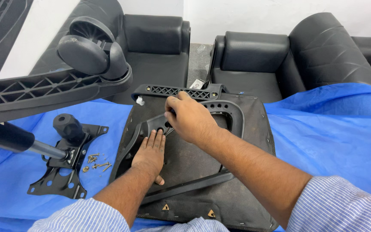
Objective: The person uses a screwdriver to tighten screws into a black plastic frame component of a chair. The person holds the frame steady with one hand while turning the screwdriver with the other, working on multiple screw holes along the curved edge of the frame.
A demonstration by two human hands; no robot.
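An upturned black chair seat (241, 111) lies on a blue sheet (331, 133). A black plastic armrest frame (232, 114) rests on its underside. My left hand (150, 155) lies flat, palm down, on the seat beside the armrest's lower bar. My right hand (190, 118) is closed around a small tool whose tip shows at the armrest's bracket (153, 124); the tool itself is mostly hidden by my fingers.
A black metal tilt mechanism (65, 165) with a knob lies at the left, with several loose screws (97, 162) beside it. A chair base arm with a caster wheel (93, 51) overhangs the upper left. Black sofas (254, 56) stand behind.
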